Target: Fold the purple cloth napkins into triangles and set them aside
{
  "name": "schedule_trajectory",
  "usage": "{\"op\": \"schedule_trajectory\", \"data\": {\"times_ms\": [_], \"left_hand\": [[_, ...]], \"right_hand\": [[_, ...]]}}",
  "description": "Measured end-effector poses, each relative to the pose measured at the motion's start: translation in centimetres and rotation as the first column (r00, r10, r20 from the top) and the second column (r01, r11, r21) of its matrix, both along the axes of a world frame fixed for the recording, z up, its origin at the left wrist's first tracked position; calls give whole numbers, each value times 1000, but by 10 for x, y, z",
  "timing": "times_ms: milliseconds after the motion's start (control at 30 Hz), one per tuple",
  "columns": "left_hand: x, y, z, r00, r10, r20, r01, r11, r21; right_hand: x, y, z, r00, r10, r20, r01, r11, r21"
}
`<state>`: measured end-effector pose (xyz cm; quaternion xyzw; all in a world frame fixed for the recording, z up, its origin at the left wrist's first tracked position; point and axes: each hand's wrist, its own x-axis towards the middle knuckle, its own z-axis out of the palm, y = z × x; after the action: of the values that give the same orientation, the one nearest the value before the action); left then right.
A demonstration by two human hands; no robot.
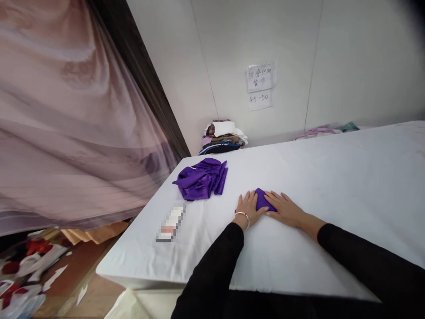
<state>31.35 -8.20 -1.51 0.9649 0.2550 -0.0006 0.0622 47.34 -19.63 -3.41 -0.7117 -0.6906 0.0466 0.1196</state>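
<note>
A folded purple napkin (262, 200) lies on the white-covered table (318, 177), its pointed corner facing away from me. My left hand (249, 208), with a bracelet at the wrist, presses flat on the napkin's left side, fingers stretched out. On the right side my right hand (283, 209) also lies flat with its fingers extended. Both hands cover parts of the cloth, so its full outline is hidden. To the left rests a loose, crumpled heap of purple cloth (202, 179), apart from both hands.
A pixelated, phone-like rectangle (170, 223) lies left on the table. Folded clothes (224, 137) are piled by the wall, beneath paper signs (260, 86). More fabric (318, 131) shows behind the table. A pink curtain (66, 110) hangs left, with clutter (29, 266) on the floor below.
</note>
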Motion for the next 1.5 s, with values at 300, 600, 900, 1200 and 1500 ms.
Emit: {"op": "schedule_trajectory", "data": {"times_ms": [300,600,900,1200,1500], "left_hand": [[-23,4,2,998,31,-47,-30,999,17],[-22,3,2,998,43,-43,-43,999,13],[-24,4,-2,999,27,-27,-27,999,19],[-23,5,0,999,25,-29,-25,1000,6],[-57,5,4,996,63,-56,-65,998,-26]], "right_hand": [[17,-33,7,999,-36,-19,35,996,-87],[-22,12,43,1000,21,9,-22,998,64],[-22,48,0,997,69,-34,-69,997,19],[-7,28,-5,998,61,-8,-61,997,56],[6,6,-8,999,35,-21,-34,998,48]]}}
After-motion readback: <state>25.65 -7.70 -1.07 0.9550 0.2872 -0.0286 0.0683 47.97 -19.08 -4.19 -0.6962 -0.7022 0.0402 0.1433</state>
